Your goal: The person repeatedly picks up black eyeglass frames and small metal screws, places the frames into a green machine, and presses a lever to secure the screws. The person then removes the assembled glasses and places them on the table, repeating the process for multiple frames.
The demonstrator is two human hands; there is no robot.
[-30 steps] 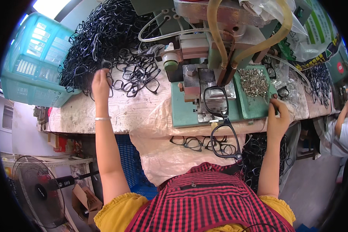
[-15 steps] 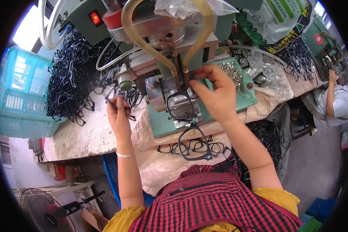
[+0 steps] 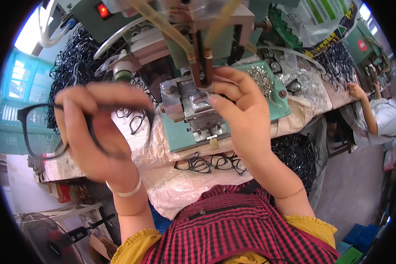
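My left hand [image 3: 94, 132] is raised at the left, close to the camera, its fingers closed around a dark eyeglass frame [image 3: 28, 127]. The hand and the frame are partly blurred, and fingers cover the frame's middle. My right hand [image 3: 247, 103] is at the bench machine, thumb and fingers closed on a thin dark strip [image 3: 227, 97] that mostly hides behind them. Its fingertips sit beside the copper-coloured electrodes [image 3: 202, 70] and above the metal fixture [image 3: 202, 105]. Several dark eyeglass frames [image 3: 201, 166] lie along the bench's front edge.
A green tray [image 3: 275, 94] holds small metal parts [image 3: 259, 80] right of the machine. A pile of dark frames [image 3: 77, 57] and a turquoise basket [image 3: 26, 88] stand left. More frames [image 3: 295, 163] fill a bag at the right. A co-worker's arm [image 3: 367, 110] shows far right.
The eyeglass frame that hung at the fixture is gone from there. My left hand has come up toward the camera and now holds a frame. My right hand stays at the electrodes.
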